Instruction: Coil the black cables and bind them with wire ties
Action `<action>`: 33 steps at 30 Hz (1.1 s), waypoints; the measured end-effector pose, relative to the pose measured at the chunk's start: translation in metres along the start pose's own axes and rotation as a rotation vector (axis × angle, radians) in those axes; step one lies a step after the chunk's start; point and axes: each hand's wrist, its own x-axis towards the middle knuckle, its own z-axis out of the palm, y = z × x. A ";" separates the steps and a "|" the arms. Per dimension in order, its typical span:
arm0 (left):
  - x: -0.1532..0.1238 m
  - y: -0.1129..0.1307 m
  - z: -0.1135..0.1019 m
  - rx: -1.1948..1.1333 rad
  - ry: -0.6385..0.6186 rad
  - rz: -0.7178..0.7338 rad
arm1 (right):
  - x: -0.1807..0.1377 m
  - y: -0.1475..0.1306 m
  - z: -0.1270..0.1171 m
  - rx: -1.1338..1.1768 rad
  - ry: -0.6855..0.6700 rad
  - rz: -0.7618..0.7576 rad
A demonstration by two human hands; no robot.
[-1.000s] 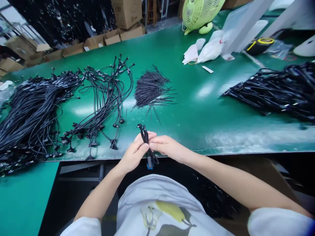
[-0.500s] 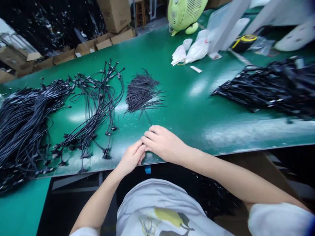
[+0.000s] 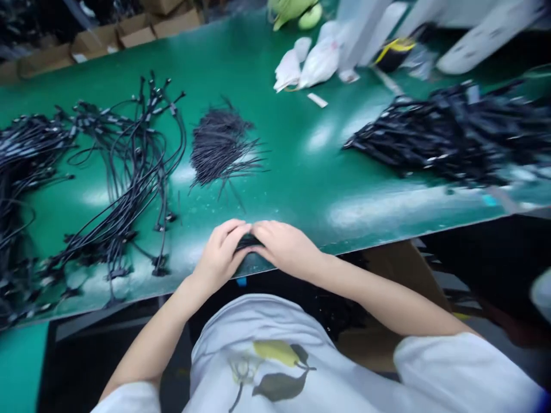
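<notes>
My left hand point(image 3: 220, 252) and my right hand point(image 3: 287, 248) meet at the front edge of the green table. Both are closed around a small black bundle point(image 3: 248, 241), which looks like folded cable; the fingers cover most of it. Just beyond them lies a pile of short, thin black ties point(image 3: 219, 146). To the left are loose black cables point(image 3: 138, 178) with connectors on their ends, spread over the tabletop.
A denser heap of black cables point(image 3: 30, 143) lies at far left, and a pile of bundled black cables point(image 3: 447, 135) at right. White bags point(image 3: 316, 63), a yellow-black tape roll point(image 3: 394, 53) and a green fan point(image 3: 293, 10) stand at the back. Cardboard boxes point(image 3: 97, 43) line the far edge.
The view has shifted, so the table items appear further left and higher. My hands have moved from overlapping to side by side, and the black bundle now shows between them.
</notes>
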 end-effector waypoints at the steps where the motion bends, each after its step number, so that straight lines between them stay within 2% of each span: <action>1: 0.000 -0.001 0.000 -0.021 0.018 0.003 | 0.002 -0.001 0.005 0.020 -0.008 0.001; 3: -0.001 -0.004 -0.002 -0.086 0.042 -0.083 | 0.005 -0.002 0.012 0.004 0.037 -0.010; 5: -0.005 -0.004 -0.007 -0.233 0.024 -0.266 | 0.007 -0.003 0.016 -0.070 0.110 0.014; 9: -0.012 0.002 -0.011 -0.734 -0.072 -0.618 | 0.012 -0.008 0.016 -0.193 0.202 0.024; 12: -0.012 0.009 -0.008 -0.916 0.016 -0.706 | 0.016 -0.015 0.018 -0.192 0.196 0.019; 14: -0.011 0.012 -0.006 -0.881 0.057 -0.706 | 0.018 -0.019 0.021 -0.154 0.184 0.035; 18: -0.011 0.013 -0.009 -0.597 -0.030 -0.591 | 0.019 -0.023 0.025 -0.124 0.172 0.046; 20: -0.013 0.013 -0.009 -0.471 -0.059 -0.538 | 0.018 -0.025 0.026 -0.175 0.170 0.019; 24: -0.014 0.022 -0.002 -0.307 -0.080 -0.556 | 0.016 -0.024 0.026 -0.307 0.176 -0.018; 29: -0.013 0.033 0.006 -0.195 -0.117 -0.475 | 0.019 -0.023 0.031 -0.330 0.260 -0.029; 33: -0.021 0.019 -0.008 -0.247 -0.160 -0.432 | 0.020 -0.019 0.035 -0.279 0.286 -0.166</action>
